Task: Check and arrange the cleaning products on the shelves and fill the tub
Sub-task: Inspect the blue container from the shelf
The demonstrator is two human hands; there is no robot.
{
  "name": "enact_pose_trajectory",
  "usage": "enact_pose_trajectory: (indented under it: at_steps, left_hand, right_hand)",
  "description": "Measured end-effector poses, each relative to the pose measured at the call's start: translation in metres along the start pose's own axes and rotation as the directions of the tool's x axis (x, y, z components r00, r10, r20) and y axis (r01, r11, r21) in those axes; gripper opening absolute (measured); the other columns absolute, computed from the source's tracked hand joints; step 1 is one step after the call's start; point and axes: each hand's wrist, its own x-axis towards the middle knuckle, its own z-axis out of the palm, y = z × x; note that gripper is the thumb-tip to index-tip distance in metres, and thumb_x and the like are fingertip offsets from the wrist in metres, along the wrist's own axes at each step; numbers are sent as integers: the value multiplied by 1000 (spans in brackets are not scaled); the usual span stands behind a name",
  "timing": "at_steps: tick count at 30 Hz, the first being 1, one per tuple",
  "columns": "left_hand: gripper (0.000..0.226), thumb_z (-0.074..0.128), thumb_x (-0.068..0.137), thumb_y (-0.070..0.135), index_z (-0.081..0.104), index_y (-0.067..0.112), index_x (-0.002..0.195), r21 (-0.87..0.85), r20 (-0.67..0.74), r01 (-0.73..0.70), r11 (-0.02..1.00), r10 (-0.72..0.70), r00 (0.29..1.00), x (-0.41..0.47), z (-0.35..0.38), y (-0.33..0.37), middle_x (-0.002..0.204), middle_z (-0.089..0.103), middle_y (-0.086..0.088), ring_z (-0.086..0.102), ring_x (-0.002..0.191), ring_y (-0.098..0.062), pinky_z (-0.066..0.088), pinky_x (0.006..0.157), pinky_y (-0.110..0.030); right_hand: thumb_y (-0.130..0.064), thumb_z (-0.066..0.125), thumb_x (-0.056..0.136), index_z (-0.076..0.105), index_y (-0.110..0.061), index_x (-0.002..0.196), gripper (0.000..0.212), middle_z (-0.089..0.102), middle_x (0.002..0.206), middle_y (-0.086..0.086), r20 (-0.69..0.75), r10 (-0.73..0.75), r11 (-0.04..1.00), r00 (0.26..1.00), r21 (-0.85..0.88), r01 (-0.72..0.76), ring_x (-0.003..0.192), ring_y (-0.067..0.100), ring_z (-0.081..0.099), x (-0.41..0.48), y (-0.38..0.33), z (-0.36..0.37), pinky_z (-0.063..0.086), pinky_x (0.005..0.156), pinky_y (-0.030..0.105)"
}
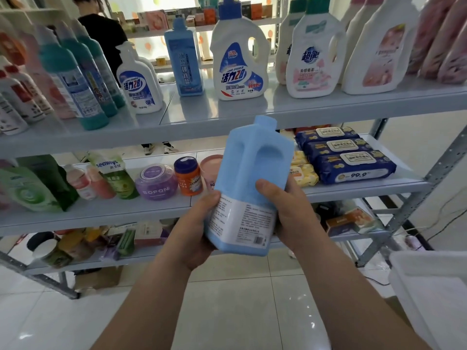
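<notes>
my left hand (pixel 194 231) and right hand (pixel 290 213) both grip the blue bottle (pixel 252 183) low down, back label toward me, before the middle shelf (pixel 126 208). i should keep its base cupped and tilt it gently to read. i count one bottle held, one twin bottle (pixel 185 61) above, three blue wipe packs (pixel 346 155), one white tub (pixel 429 256).

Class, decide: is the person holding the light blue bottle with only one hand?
No: the left hand and the right hand both hold the light blue bottle near its labelled base.
</notes>
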Motion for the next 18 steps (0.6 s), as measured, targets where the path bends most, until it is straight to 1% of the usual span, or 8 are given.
enact_pose_trajectory:
  at_steps: [3, 5, 8, 10, 12, 14, 16, 18]
  left_hand:
    - [49, 56, 96, 44, 62, 16, 135, 63, 3, 42, 997, -42, 999, 1, 4, -7, 129, 68, -18, 65, 119, -39, 52, 100, -56]
    - [48, 46, 101, 51, 59, 21, 136, 184, -9, 28, 983, -27, 1000, 2, 5, -10, 127, 70, -15, 67, 116, -37, 54, 98, -58]
    - [62, 46, 87, 76, 59, 34, 131, 284, -26, -31, 958, 40, 999, -1, 10, -9, 117, 75, -4, 73, 105, -26, 60, 83, -48]
    - [74, 53, 73, 86, 56, 41, 132, 360, -32, -83, 929, 101, 994, -1, 13, -12, 114, 76, 3, 74, 102, -20, 60, 83, -44]
    - [65, 59, 80, 75, 56, 42, 135, 373, -47, -156, 915, 187, 981, 1, 15, -16, 114, 76, 6, 73, 104, -18, 58, 89, -44]
    - [50, 59, 88, 61, 61, 38, 132, 338, -68, -211, 917, 247, 967, 1, 15, -17, 115, 76, 4, 73, 106, -20, 57, 90, -45]
    - [44, 55, 88, 52, 65, 36, 128, 331, -70, -258, 908, 296, 953, 0, 14, -18, 113, 76, 2, 73, 103, -19, 56, 86, -40]
    - [43, 54, 89, 47, 65, 34, 128, 345, -48, -295, 891, 331, 942, -2, 14, -18, 113, 76, 2, 72, 103, -17, 56, 81, -33]
  right_hand:
    - [-32, 78, 70, 52, -18, 141, 77, 71, 123, 15, -6, 44, 996, 999, 82, -43, 101, 34, 74, -2, 3, -2, 61, 75, 44]
    - [-26, 75, 75, 50, -26, 142, 72, 71, 121, 10, -63, -39, 999, 997, -17, 38, 104, 34, 73, -4, 4, -1, 62, 79, 48]
    - [-21, 74, 78, 44, -46, 144, 77, 71, 120, 0, -106, -183, 969, 977, -187, 161, 105, 28, 73, -7, 9, 5, 61, 86, 55]
    - [-27, 79, 75, 42, -59, 135, 78, 68, 122, -4, -124, -232, 949, 965, -246, 197, 108, 23, 72, -10, 11, 11, 61, 88, 55]
    - [-38, 84, 70, 39, -63, 130, 79, 63, 130, -7, -94, -272, 926, 958, -297, 234, 116, 17, 69, -11, 10, 16, 60, 94, 50]
    - [-43, 84, 70, 39, -57, 134, 80, 59, 138, -6, -27, -268, 929, 963, -274, 250, 124, 15, 64, -12, 7, 16, 57, 100, 45]
    - [-45, 81, 71, 38, -50, 137, 79, 58, 139, 0, 32, -254, 934, 967, -253, 253, 125, 15, 62, -13, 4, 14, 56, 100, 40]
    - [-46, 78, 72, 37, -47, 137, 77, 58, 138, 2, 52, -247, 934, 968, -252, 252, 125, 16, 63, -14, 2, 13, 56, 99, 39]
